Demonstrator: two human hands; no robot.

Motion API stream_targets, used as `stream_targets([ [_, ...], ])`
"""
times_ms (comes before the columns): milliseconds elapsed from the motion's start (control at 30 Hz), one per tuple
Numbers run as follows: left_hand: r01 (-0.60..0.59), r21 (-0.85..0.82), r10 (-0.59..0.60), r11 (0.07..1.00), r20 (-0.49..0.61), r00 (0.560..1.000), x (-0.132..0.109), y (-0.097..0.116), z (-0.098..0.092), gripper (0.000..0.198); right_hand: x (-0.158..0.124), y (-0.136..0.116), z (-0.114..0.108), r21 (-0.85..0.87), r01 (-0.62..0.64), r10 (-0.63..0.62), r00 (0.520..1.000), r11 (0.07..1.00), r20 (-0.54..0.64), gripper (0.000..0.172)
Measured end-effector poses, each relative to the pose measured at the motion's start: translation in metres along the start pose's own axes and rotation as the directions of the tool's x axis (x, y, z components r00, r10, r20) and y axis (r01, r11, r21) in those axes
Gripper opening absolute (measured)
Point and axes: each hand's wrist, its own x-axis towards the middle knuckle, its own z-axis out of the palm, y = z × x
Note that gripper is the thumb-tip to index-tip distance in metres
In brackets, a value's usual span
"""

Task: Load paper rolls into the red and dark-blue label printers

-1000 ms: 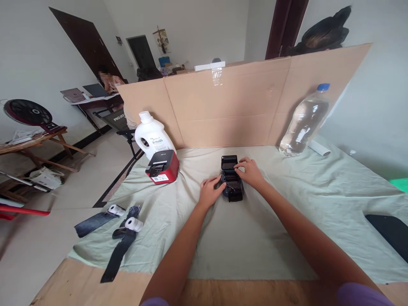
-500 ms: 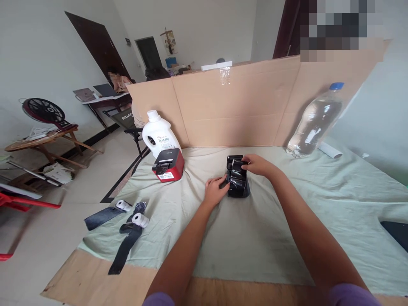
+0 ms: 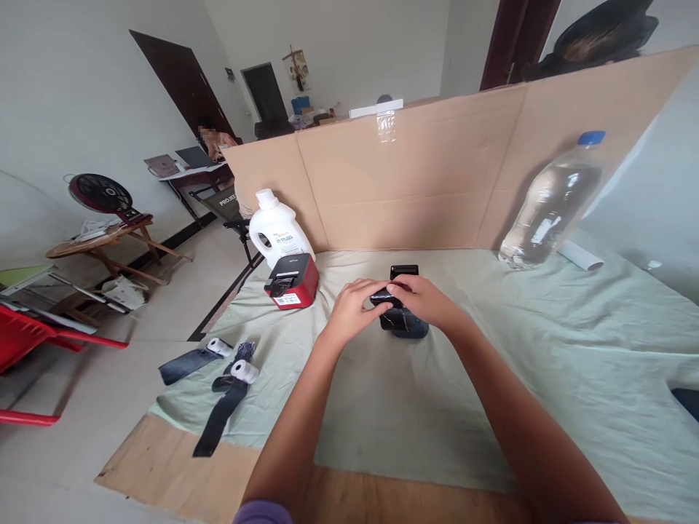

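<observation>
A small black device, which looks like a portable printer (image 3: 413, 330), stands on the cloth with its lid (image 3: 405, 270) raised at the back. Over its front, both hands pinch a glossy black strip (image 3: 384, 298). My left hand (image 3: 352, 309) grips the strip's left side, thumb below and fingers on top. From the other side, my right hand (image 3: 423, 297) closes on the strip near its middle and hides part of the device. Whether the strip is attached inside the device cannot be made out.
A red and black printer (image 3: 295, 282) stands left, before a white jug (image 3: 278, 231). Two white rolls (image 3: 245, 371) with dark strips lie front left. Behind is a cardboard panel (image 3: 420, 182); a large clear bottle (image 3: 554, 207) and white tube (image 3: 582, 255) are right.
My left hand has left the device's side and risen onto the strip. My right hand has come down and left to meet it. The strip now bends toward the left. The view has shifted slightly.
</observation>
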Motion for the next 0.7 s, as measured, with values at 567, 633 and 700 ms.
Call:
stream_targets([
  [567, 0.142, -0.478, -0.081, 0.867, 0.147, 0.986, -0.004, 0.001, 0.012, 0.050, -0.008, 0.000, -0.007, 0.047, 0.142, -0.143, 0.990, 0.989, 0.011, 0.022],
  [633, 0.155, -0.510, -0.088, 0.846, 0.154, 0.984, -0.005, 0.002, 0.014, 0.050, -0.009, -0.002, -0.009, 0.009, 0.166, -0.166, 0.986, 0.986, 0.022, 0.025],
  [700, 0.160, -0.539, -0.094, 0.827, 0.148, 0.985, -0.004, 0.001, 0.016, 0.046, -0.010, -0.005, -0.011, -0.008, 0.201, -0.200, 0.979, 0.980, 0.044, 0.027],
])
